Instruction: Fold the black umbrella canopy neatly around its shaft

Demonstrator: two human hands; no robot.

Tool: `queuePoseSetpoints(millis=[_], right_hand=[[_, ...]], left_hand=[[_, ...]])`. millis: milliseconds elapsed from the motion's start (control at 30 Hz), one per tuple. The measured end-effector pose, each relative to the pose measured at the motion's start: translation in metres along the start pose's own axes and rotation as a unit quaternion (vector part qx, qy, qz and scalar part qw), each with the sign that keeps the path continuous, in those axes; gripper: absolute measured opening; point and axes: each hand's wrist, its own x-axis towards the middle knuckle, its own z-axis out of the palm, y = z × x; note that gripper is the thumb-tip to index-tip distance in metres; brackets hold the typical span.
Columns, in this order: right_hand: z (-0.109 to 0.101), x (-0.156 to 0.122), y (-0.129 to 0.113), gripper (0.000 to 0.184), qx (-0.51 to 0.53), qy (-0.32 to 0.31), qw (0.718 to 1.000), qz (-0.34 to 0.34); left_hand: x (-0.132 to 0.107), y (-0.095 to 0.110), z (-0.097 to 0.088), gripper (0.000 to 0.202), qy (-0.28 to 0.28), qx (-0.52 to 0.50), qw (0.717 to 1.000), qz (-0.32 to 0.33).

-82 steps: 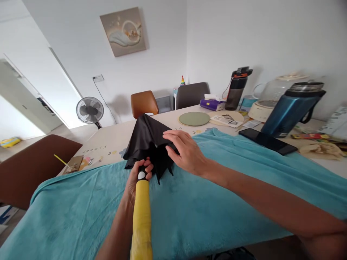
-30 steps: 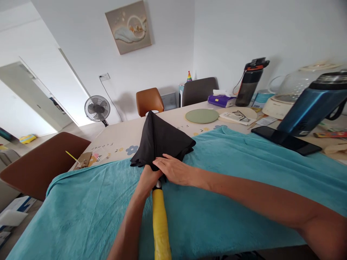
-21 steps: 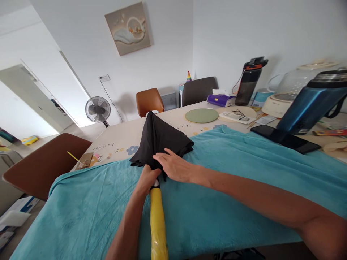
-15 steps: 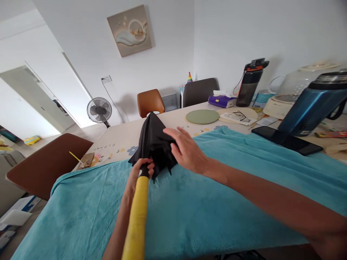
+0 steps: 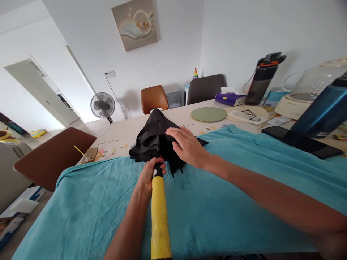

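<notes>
A black umbrella (image 5: 148, 139) with a long yellow handle points away from me over the table, its canopy loose and partly spread in folds. My left hand (image 5: 150, 172) is closed around the black shaft just above the handle. On the right side of the canopy lies my right hand (image 5: 185, 146), its fingers stretched out and fairly flat, at or against the dark cloth. Its fingertips overlap the fabric, so the exact contact is hard to see. Beneath both hands is a teal blanket (image 5: 108, 206) covering the near part of the table.
At the right are a phone (image 5: 300, 141), a blue flask (image 5: 320, 108), a dark water bottle (image 5: 261, 81) and a clear kettle (image 5: 306, 79). Farther back lie a green mat (image 5: 208, 114), glasses (image 5: 251, 115) and purple tissues (image 5: 230, 99). A brown chair (image 5: 56, 155) stands left.
The canopy has loosened and spread wider to both sides. My left hand and the handle have shifted right in view. My right hand stays by the canopy's right side.
</notes>
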Motion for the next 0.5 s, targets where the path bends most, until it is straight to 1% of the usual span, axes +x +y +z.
queuePoseSetpoints(millis=[100, 167, 267, 367, 500], right_hand=[[0.008, 0.003, 0.004, 0.039, 0.012, -0.019, 1.000, -0.014], [0.014, 0.004, 0.006, 0.039, 0.021, -0.030, 0.999, -0.033], [0.021, 0.004, 0.008, 0.035, 0.028, -0.040, 0.997, -0.056], [0.024, 0.003, 0.009, 0.029, 0.023, -0.044, 0.997, -0.067], [0.027, -0.004, 0.009, 0.030, 0.035, -0.069, 0.996, -0.054]], left_hand=[[0.000, -0.002, 0.001, 0.014, 0.028, 0.035, 0.999, 0.008], [0.001, -0.006, 0.000, 0.013, 0.035, 0.056, 0.998, 0.012], [0.004, -0.010, -0.002, 0.012, 0.037, 0.067, 0.997, 0.010], [0.005, -0.010, -0.003, 0.011, 0.031, 0.062, 0.998, 0.010], [0.004, -0.007, -0.001, 0.011, 0.015, 0.041, 0.999, 0.021]])
